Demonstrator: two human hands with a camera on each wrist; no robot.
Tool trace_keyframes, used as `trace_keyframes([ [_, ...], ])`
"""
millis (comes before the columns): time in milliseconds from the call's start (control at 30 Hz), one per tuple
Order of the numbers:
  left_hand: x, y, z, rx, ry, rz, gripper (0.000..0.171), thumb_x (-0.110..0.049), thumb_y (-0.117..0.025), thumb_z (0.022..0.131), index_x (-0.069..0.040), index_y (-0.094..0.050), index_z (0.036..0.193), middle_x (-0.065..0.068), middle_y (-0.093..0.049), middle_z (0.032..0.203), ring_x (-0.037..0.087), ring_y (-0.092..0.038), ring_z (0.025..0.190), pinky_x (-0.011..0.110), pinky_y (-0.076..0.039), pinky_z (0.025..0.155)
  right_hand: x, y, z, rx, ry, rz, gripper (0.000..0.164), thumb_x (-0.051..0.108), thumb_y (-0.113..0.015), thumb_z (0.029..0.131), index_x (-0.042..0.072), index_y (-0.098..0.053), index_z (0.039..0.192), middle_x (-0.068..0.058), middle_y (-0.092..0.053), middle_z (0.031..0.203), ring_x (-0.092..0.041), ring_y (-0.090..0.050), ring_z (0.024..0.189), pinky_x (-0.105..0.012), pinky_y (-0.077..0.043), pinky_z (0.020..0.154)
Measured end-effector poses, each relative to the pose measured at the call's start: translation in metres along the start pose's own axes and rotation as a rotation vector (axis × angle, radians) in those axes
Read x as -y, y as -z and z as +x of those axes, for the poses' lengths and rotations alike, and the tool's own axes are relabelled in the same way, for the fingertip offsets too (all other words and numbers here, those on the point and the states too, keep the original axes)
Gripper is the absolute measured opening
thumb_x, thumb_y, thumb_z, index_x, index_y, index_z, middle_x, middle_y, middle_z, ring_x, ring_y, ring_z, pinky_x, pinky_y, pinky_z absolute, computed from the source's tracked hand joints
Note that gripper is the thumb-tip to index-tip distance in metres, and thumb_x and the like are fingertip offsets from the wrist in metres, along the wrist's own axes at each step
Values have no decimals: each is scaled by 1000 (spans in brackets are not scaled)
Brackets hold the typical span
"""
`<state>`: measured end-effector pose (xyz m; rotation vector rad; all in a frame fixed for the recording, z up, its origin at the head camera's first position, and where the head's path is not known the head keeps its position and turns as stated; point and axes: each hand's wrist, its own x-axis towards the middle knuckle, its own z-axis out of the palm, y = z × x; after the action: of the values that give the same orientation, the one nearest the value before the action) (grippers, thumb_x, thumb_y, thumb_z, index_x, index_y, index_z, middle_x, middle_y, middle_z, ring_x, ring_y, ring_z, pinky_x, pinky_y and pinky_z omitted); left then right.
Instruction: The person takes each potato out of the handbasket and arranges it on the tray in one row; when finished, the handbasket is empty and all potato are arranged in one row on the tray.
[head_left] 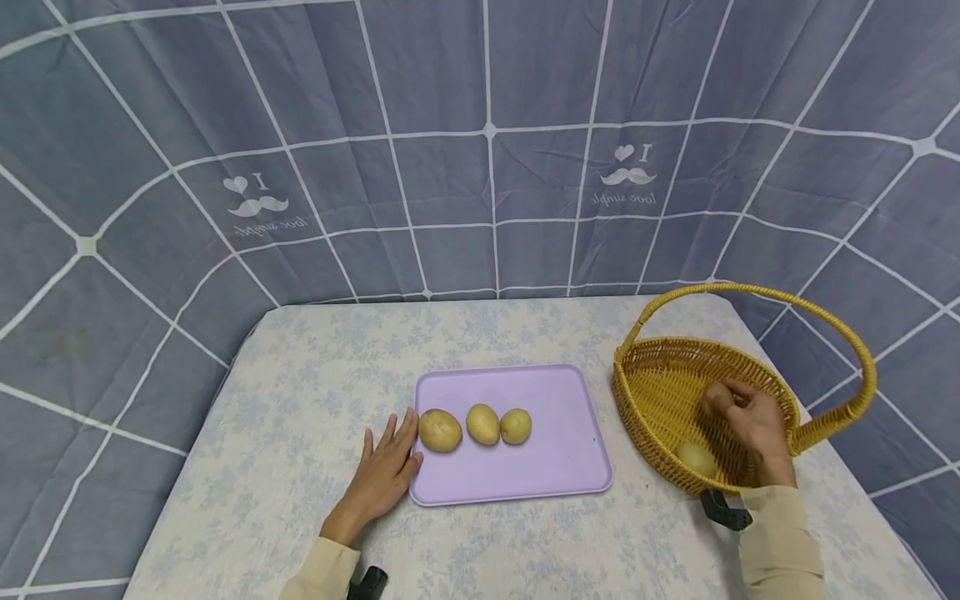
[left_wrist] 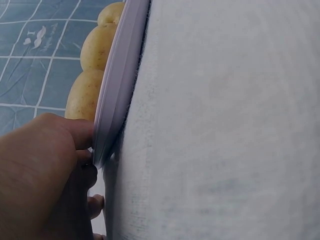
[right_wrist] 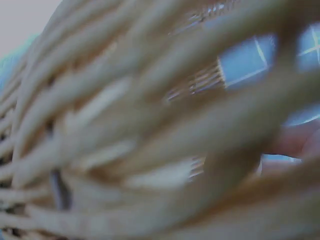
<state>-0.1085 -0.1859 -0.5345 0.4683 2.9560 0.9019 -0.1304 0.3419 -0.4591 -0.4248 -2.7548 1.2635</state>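
Observation:
My left hand (head_left: 381,473) rests at the left edge of a lilac tray (head_left: 558,450), fingers stretched out. In the left wrist view its thumb touches the tray's rim (left_wrist: 117,85). Three potatoes sit in a row on the tray: a large potato (head_left: 440,431) nearest that hand, a middle potato (head_left: 482,424) and a small potato (head_left: 516,426). My right hand (head_left: 752,425) reaches down inside a yellow wicker basket (head_left: 648,392), its fingers bent; I cannot tell whether they hold something. Another potato (head_left: 695,459) lies beside it in the basket. Blurred basket weave (right_wrist: 125,125) covers most of the right wrist view.
The basket's tall handle (head_left: 757,292) arches over the right hand. A pale flowered cloth (head_left: 315,367) covers the table under tray and basket. Grey-blue curtains (head_left: 450,175) with white lines hang behind and at both sides.

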Motion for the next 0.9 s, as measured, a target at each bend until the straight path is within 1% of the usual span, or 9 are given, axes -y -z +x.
trace_keyframes([
  [67, 0, 0, 0, 1, 2, 0, 61, -26, -47, 101, -6, -21, 152, 7, -21, 157, 34, -11, 147, 61, 6, 113, 4, 0, -1, -21, 11, 25, 61, 32, -50, 98, -9, -39, 142, -35, -48, 131, -41, -50, 113, -10, -41, 61],
  [133, 1, 0, 0, 3, 4, 0, 61, -26, -47, 101, -6, -20, 153, 7, -20, 158, 34, -10, 147, 61, 7, 113, 8, 0, -2, -39, 16, 46, 61, 33, -51, 98, -6, -39, 143, -34, -48, 132, -35, -51, 111, -9, -41, 62],
  [200, 1, 0, 1, 9, 8, 4, 61, -26, -46, 101, -7, -19, 153, 5, -19, 158, 33, -10, 147, 60, 7, 113, 12, -1, -3, -60, 20, 54, 61, 34, -53, 97, -3, -39, 144, -32, -49, 133, -20, -54, 104, -8, -41, 63],
  [300, 2, 0, 1, 15, 8, 3, 61, -26, -46, 101, -8, -19, 153, 5, -18, 158, 33, -9, 147, 61, 8, 113, 18, -1, -5, -86, 32, 76, 60, 34, -55, 96, 0, -41, 144, -29, -50, 133, 3, -48, 93, -7, -41, 64],
  [367, 2, 0, 1, 19, 10, 3, 61, -26, -46, 101, -8, -19, 153, 5, -18, 158, 33, -9, 147, 60, 8, 113, 23, -2, -7, -94, 32, 101, 62, 36, -56, 96, 1, -41, 144, -28, -50, 133, 11, -43, 90, -7, -41, 66],
  [467, 1, 0, 1, 21, 12, 0, 62, -26, -46, 101, -8, -19, 153, 5, -17, 158, 33, -9, 147, 61, 8, 113, 33, -4, -11, -102, 30, 139, 63, 38, -58, 95, 4, -41, 145, -25, -50, 136, 10, -47, 94, -7, -42, 70],
  [567, 1, 0, 1, 23, 15, 2, 61, -26, -46, 101, -8, -19, 153, 5, -17, 158, 33, -9, 147, 61, 8, 113, 44, -6, -14, -106, 58, 160, 63, 38, -58, 95, 5, -41, 145, -24, -49, 139, 6, -50, 101, -6, -40, 73],
  [700, 0, 1, 0, 26, 18, 6, 61, -26, -46, 101, -8, -19, 153, 5, -17, 158, 33, -9, 147, 61, 8, 113, 59, -11, -18, -111, 138, 196, 59, 32, -60, 95, 5, -42, 145, -23, -50, 138, 7, -50, 103, -5, -41, 76],
  [900, -1, 2, 0, 24, 14, 5, 61, -27, -46, 102, -8, -19, 153, 5, -18, 158, 33, -9, 147, 61, 7, 113, 81, -27, -23, -102, 247, 273, 53, 24, -62, 94, 3, -47, 141, -21, -54, 134, 11, -53, 101, -6, -45, 77],
])
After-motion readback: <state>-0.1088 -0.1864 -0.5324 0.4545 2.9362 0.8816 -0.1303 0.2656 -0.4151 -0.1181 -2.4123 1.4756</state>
